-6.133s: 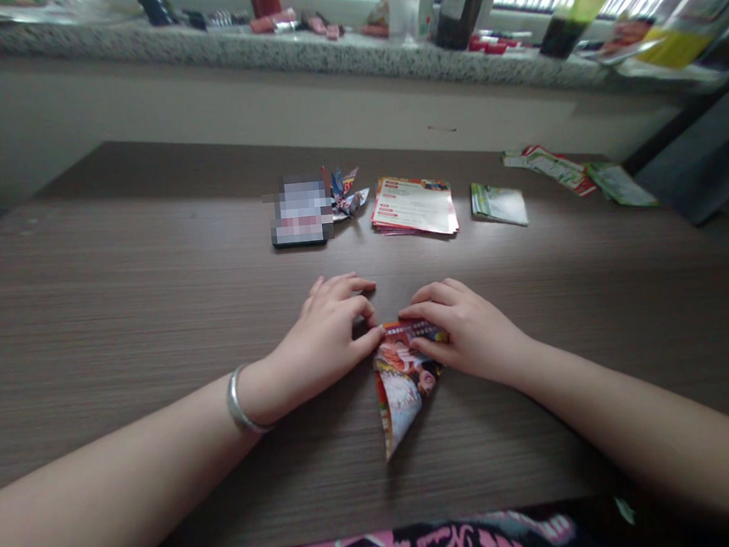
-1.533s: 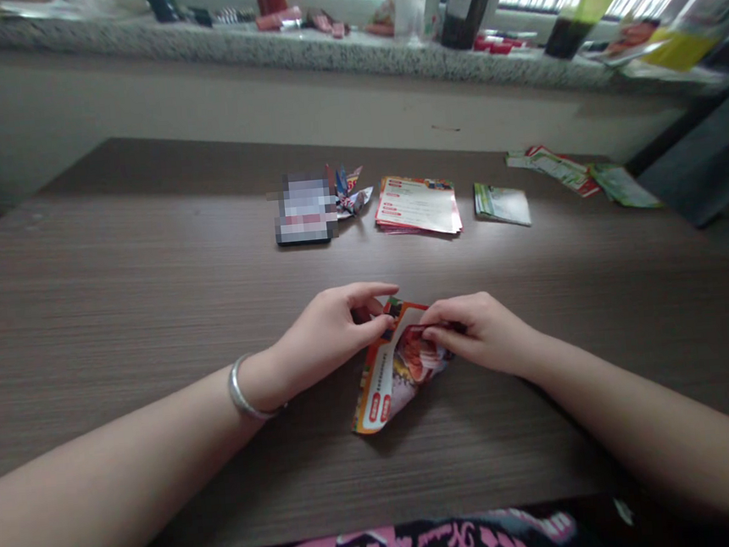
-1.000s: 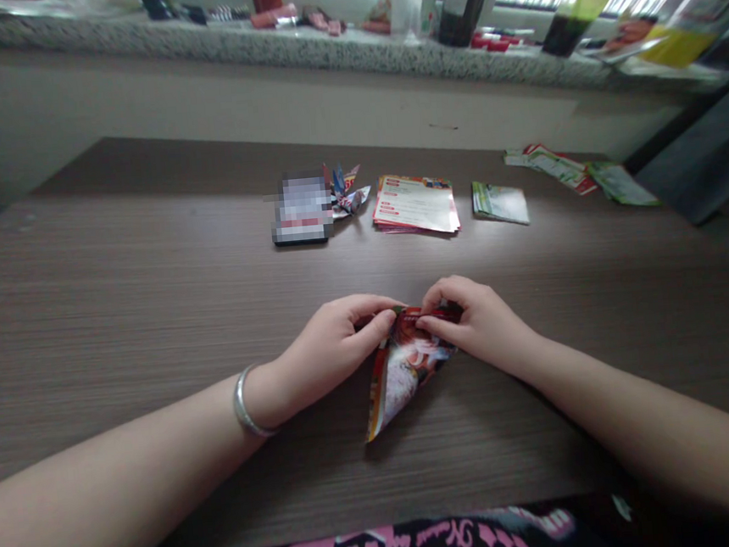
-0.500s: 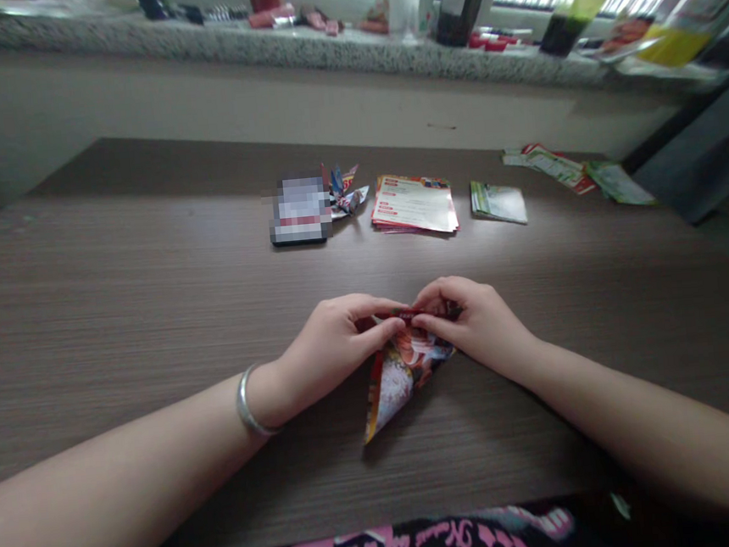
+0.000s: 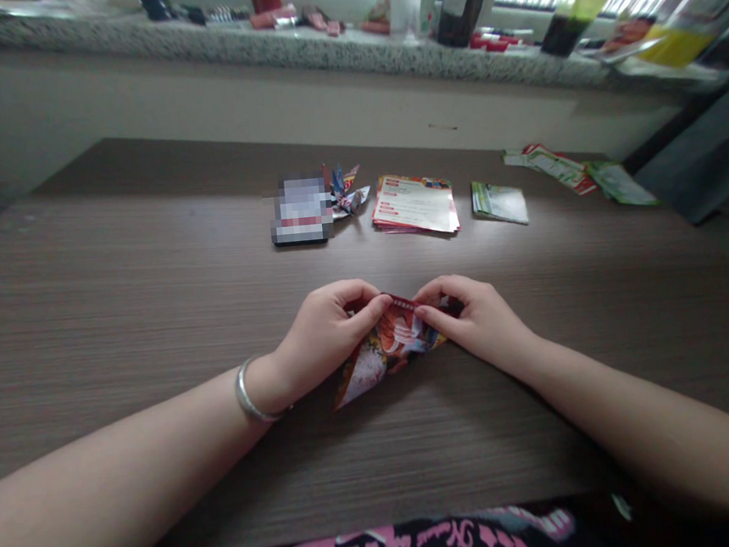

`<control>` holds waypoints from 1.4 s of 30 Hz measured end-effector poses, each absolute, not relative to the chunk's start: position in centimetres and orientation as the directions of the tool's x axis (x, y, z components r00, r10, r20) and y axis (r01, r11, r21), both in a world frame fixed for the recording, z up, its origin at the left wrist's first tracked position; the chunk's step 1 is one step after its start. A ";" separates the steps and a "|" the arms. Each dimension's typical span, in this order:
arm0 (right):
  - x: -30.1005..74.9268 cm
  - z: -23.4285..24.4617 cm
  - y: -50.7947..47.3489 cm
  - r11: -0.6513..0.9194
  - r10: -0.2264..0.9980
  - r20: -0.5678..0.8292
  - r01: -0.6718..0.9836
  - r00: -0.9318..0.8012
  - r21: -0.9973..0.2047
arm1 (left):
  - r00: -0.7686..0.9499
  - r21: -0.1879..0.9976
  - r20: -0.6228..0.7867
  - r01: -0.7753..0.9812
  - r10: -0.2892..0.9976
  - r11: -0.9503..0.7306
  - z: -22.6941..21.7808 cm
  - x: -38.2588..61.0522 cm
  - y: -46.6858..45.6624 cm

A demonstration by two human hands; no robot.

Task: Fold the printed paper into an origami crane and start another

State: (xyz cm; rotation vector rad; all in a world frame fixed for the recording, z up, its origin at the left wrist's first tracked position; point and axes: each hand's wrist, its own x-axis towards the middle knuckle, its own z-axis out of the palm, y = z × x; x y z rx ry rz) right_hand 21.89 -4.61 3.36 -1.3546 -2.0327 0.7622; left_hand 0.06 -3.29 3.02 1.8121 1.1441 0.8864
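Observation:
A colourful printed sheet of paper (image 5: pixel 396 339), folded to a pointed shape, is held between both hands above the table. My left hand (image 5: pixel 334 327) pinches its upper left edge between thumb and fingers; a silver bangle circles that wrist. On the other side, my right hand (image 5: pixel 463 312) grips the paper's upper right part, thumb in front. The paper's sharp tip points down and to the left. Parts of the paper behind my fingers are hidden.
Beyond my hands lie a blurred-out phone-like device (image 5: pixel 300 211), folded paper pieces (image 5: pixel 349 198), a stack of printed sheets (image 5: pixel 415 204), a smaller stack (image 5: pixel 499 203) and loose green-red papers (image 5: pixel 559 167). The wooden table (image 5: pixel 116 287) meets a wall under a cluttered stone windowsill (image 5: pixel 332 51).
My left hand has shifted slightly left and up, apart from the right. The folded paper has turned, its tip swinging up and to the left. My right hand stays nearly in place.

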 end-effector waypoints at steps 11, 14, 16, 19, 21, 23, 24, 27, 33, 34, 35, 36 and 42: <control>21.7 3.1 -4.3 0.217 0.960 0.077 0.536 -0.271 -0.816 | 0.365 0.862 0.215 0.364 0.906 -0.352 3.0 -0.1 -3.0; 21.8 3.0 -4.2 0.224 0.959 0.088 0.534 -0.268 -0.815 | 0.358 0.873 0.214 0.348 0.909 -0.343 3.0 -0.1 -3.0; 21.8 2.9 -4.2 0.219 0.961 0.087 0.533 -0.262 -0.817 | 0.336 0.911 0.173 0.303 0.926 -0.280 3.0 0.0 -3.1; 21.8 2.9 -4.2 0.207 0.962 0.075 0.525 -0.261 -0.826 | 0.309 0.964 0.102 0.204 0.946 -0.171 3.1 0.2 -3.4; 21.7 2.9 -4.2 0.201 0.962 0.069 0.512 -0.265 -0.835 | 0.290 0.964 0.108 0.205 0.951 -0.172 3.2 0.3 -3.6; 21.7 2.9 -4.2 0.202 0.960 0.070 0.497 -0.272 -0.844 | 0.280 0.960 0.120 0.212 0.952 -0.183 3.2 0.4 -3.7; 21.7 2.9 -4.2 0.205 0.959 0.072 0.490 -0.276 -0.848 | 0.277 0.960 0.122 0.210 0.953 -0.184 3.2 0.5 -3.7; 21.7 3.0 -4.2 0.219 0.953 0.084 0.472 -0.290 -0.854 | 0.273 0.964 0.120 0.196 0.955 -0.177 3.3 0.5 -3.8; 21.6 3.1 -4.3 0.236 0.951 0.103 0.467 -0.292 -0.852 | 0.287 0.968 0.102 0.193 0.952 -0.162 3.2 0.5 -3.6; 21.6 3.1 -4.3 0.238 0.950 0.105 0.467 -0.293 -0.851 | 0.291 0.968 0.103 0.189 0.951 -0.163 3.2 0.5 -3.6; 21.6 3.1 -4.3 0.240 0.950 0.106 0.467 -0.294 -0.851 | 0.294 0.968 0.103 0.189 0.950 -0.163 3.2 0.5 -3.6; 21.6 3.1 -4.3 0.242 0.950 0.109 0.465 -0.294 -0.852 | 0.294 0.968 0.105 0.187 0.950 -0.165 3.2 0.5 -3.6; 21.7 3.0 -4.2 0.261 0.944 0.119 0.472 -0.309 -0.842 | 0.286 0.971 0.115 0.170 0.951 -0.168 3.1 0.5 -3.6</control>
